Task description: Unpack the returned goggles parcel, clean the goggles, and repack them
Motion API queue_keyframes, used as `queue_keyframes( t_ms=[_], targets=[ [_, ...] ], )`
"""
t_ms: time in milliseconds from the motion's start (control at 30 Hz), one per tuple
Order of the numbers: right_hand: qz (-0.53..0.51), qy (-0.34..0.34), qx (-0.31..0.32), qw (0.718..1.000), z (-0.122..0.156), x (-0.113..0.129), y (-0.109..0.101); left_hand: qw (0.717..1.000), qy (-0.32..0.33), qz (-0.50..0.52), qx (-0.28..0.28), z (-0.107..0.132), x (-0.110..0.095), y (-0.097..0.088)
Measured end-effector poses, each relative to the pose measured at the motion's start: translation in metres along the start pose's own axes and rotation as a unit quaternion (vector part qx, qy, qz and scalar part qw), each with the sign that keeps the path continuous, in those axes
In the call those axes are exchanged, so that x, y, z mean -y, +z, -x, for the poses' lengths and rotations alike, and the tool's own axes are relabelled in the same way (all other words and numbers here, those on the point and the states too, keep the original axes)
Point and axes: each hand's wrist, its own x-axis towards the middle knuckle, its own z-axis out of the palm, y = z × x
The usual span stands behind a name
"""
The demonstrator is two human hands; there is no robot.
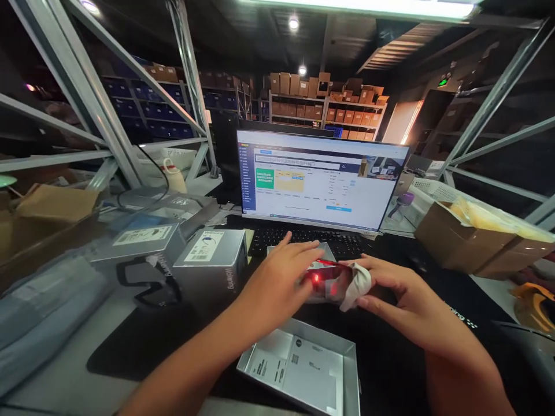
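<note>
Red-lit item (318, 279) sits between the two hands, just above the black mat (385, 370), its outline partly covered by the left fingers. The left hand (277, 277) reaches over it with fingers stretched and near one another, one raised; whether they press on it I cannot tell. On the right hand (403, 294), thumb and forefinger appear to pinch a white, cloth-like piece (358, 284) at the item's right end. Holding it from both sides likely keeps it steady and level, with its glow facing the wearer.

An open silver box (350, 375) lies just nearer the wearer than the fingers, probably so its contents stay within short reach. Its raised rim is the closest edge below them. Beyond the fingers, a small grey box (328, 252) and the keyboard (269, 240) limit forward movement, with the monitor (321, 185) behind. Two silver-grey cartons (210, 268) crowd the left forearm's far side. Freer room seems to lie on the mat below the right hand.
</note>
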Motion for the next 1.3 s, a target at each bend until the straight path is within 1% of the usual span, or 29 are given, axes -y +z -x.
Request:
queue_keyframes(
  t_ms=[67,100,167,267,367,433,500,533,567,633,700,733,767,833,867,933,967,1000,1100,1200,1233,1300],
  targets=[
    [-0.012,0.008,0.011,1.000,0.001,0.000,0.001,0.998,-0.007,0.006,-0.058,-0.001,0.002,0.003],
    [-0.012,0.014,0.011,1.000,0.002,-0.001,0.001,0.997,-0.007,0.007,-0.076,-0.002,0.002,0.003],
    [0.014,0.015,-0.008,1.000,0.004,-0.003,0.004,0.996,0.001,0.009,-0.087,-0.003,0.001,0.003],
    [0.090,0.006,-0.061,0.994,0.006,-0.004,0.011,0.995,0.019,0.003,-0.097,-0.004,-0.003,0.000],
    [0.114,0.001,-0.062,0.992,0.005,0.001,0.018,0.994,0.037,-0.009,-0.104,-0.004,-0.007,-0.002],
    [0.094,-0.013,-0.066,0.993,0.003,0.005,0.023,0.994,0.045,-0.004,-0.099,-0.004,-0.007,-0.003],
    [0.067,-0.027,-0.096,0.993,0.002,0.006,0.028,0.995,0.044,0.004,-0.094,-0.003,-0.007,-0.003],
    [0.048,-0.023,-0.119,0.991,0.002,0.006,0.031,0.995,0.043,0.008,-0.093,-0.003,-0.007,-0.003],
    [0.019,-0.006,-0.146,0.989,0.002,0.005,0.033,0.995,0.043,0.013,-0.092,-0.003,-0.006,-0.003],
    [-0.062,0.052,-0.191,0.978,0.003,0.002,0.034,0.995,0.050,0.025,-0.086,-0.002,-0.006,-0.003],
    [-0.108,0.100,-0.196,0.970,0.004,-0.004,0.033,0.995,0.057,0.028,-0.081,-0.003,-0.005,-0.004],
    [-0.095,0.106,-0.184,0.973,0.004,-0.006,0.031,0.995,0.057,0.025,-0.080,-0.003,-0.005,-0.006],
    [-0.060,0.100,-0.170,0.979,0.003,-0.008,0.030,0.995,0.054,0.020,-0.080,-0.003,-0.004,-0.007],
    [0.035,0.051,-0.155,0.986,0.001,-0.010,0.027,0.996,0.046,0.010,-0.080,-0.003,-0.004,-0.011],
    [0.072,0.010,-0.153,0.986,-0.001,-0.010,0.027,0.996,0.043,0.007,-0.075,-0.004,-0.003,-0.013],
    [0.111,-0.082,-0.144,0.980,-0.004,-0.010,0.027,0.998,0.039,0.006,-0.058,-0.004,-0.002,-0.017],
    [0.121,-0.118,-0.136,0.976,-0.005,-0.009,0.028,0.998,0.038,0.007,-0.049,-0.004,-0.002,-0.018],
    [0.130,-0.138,-0.130,0.973,-0.006,-0.009,0.028,0.998,0.040,0.006,-0.041,-0.004,-0.002,-0.019],
    [0.141,-0.140,-0.106,0.974,-0.007,-0.010,0.029,0.998,0.052,-0.004,-0.024,-0.004,-0.002,-0.017],
    [0.139,-0.150,-0.084,0.975,-0.007,-0.007,0.034,0.996,0.088,-0.026,-0.013,-0.002,-0.004,-0.012],
    [0.142,-0.153,-0.089,0.974,-0.007,-0.005,0.038,0.994,0.103,-0.036,-0.013,-0.002,-0.005,-0.009],
    [0.152,-0.145,-0.129,0.969,-0.008,-0.001,0.049,0.989,0.130,-0.060,-0.020,-0.001,-0.009,-0.004]
  ],
)
